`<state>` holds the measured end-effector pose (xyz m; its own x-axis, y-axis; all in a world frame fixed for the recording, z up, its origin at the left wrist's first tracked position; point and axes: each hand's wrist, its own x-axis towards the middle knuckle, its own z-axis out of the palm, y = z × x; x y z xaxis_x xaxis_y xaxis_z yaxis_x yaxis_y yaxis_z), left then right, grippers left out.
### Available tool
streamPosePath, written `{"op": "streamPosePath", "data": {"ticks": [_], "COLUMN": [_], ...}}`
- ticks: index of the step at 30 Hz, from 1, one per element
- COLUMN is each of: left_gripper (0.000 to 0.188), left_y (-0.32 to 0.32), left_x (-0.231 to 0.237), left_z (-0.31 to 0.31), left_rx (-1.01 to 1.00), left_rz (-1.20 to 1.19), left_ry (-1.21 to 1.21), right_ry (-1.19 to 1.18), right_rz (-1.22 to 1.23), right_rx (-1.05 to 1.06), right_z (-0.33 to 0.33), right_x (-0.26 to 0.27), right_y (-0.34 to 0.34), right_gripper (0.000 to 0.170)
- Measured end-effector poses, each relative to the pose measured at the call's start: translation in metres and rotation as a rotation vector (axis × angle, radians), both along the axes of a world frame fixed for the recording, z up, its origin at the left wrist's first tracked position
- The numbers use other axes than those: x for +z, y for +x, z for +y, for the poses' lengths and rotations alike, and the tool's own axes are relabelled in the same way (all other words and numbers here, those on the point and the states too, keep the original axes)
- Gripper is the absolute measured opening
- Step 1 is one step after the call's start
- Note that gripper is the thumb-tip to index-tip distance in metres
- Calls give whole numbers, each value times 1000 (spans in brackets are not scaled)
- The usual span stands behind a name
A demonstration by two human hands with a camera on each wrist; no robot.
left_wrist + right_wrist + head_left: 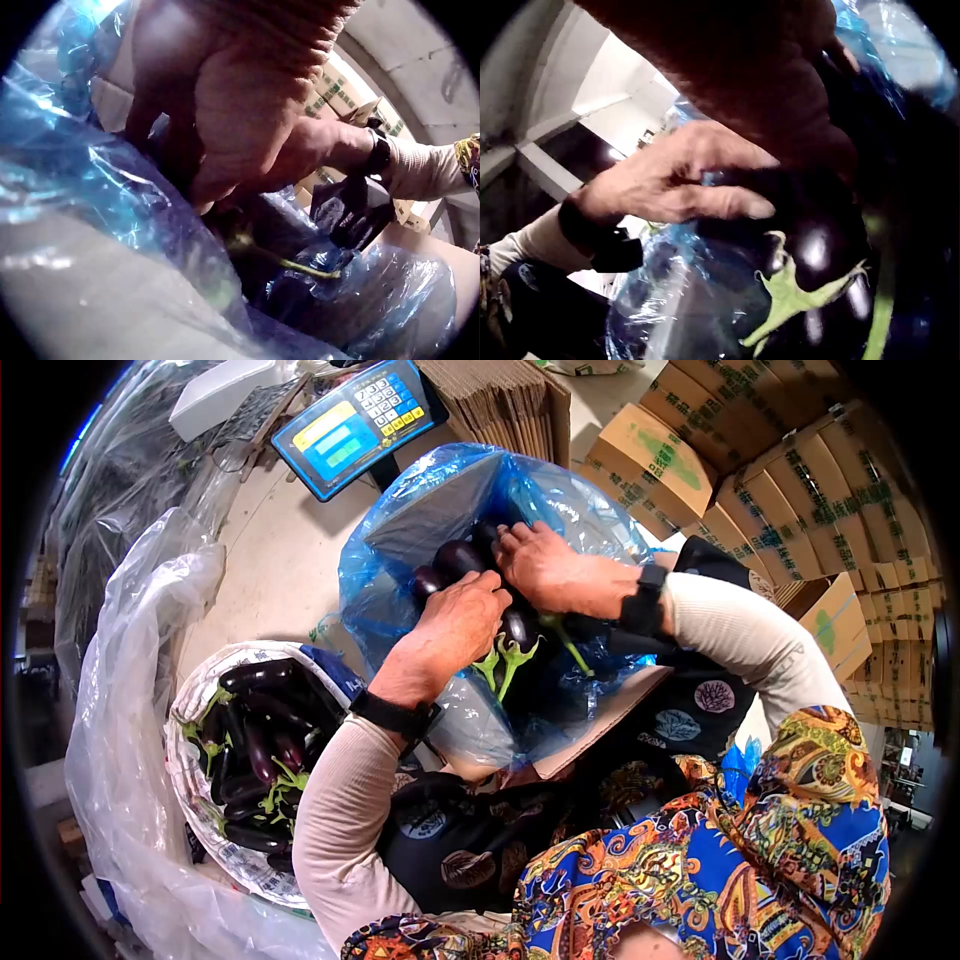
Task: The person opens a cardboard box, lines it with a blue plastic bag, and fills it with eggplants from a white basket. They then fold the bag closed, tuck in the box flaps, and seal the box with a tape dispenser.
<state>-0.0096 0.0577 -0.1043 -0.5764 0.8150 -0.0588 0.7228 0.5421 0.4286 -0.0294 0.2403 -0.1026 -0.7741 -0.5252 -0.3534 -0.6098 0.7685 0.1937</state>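
Note:
Dark eggplants (460, 558) with green stems lie inside a box lined with a blue plastic bag (385, 550). The left hand (458, 622) rests over the eggplants on the near left, its thumb and a finger fairly straight against a glossy eggplant (832, 247) in the right wrist view. Beside it, the right hand (545, 568) has bent fingers over an eggplant at the far side of the box; its fingertips are partly hidden. A green calyx (791, 296) shows below the left hand. In the left wrist view, the left hand (225, 97) hides most of the eggplants.
A round, cloth-lined basket (185, 760) of eggplants stands at the left. Behind the box are a scale display (350, 425) and flattened cardboard (500, 405). Stacked cartons (800, 490) fill the right. Clear plastic sheeting (110, 760) hangs along the far left.

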Motion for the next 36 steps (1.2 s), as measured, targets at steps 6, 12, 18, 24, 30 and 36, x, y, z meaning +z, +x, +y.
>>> {"op": "streamPosePath", "data": {"ticks": [6, 12, 18, 24, 30, 36], "left_gripper": [45, 63, 50, 47, 47, 46], "left_y": [5, 30, 8, 28, 77, 111], "left_x": [-2, -25, 36, 95, 151, 143], "left_z": [-7, 3, -18, -58, -24, 7], "left_rx": [-3, 31, 137, 339, 204, 88], "left_rz": [-74, 88, -200, -221, -371, -380], "left_ry": [72, 24, 91, 264, 187, 224], "right_ry": [-136, -244, -166, -611, -762, -665], "right_rz": [-113, 78, -217, -180, -51, -227], "right_rx": [-54, 101, 120, 234, 92, 67], "right_z": [11, 39, 28, 50, 58, 71], "right_x": [-6, -29, 29, 82, 95, 92], "right_y": [9, 29, 26, 11, 7, 21], "right_gripper": [67, 47, 65, 38, 35, 40]}}
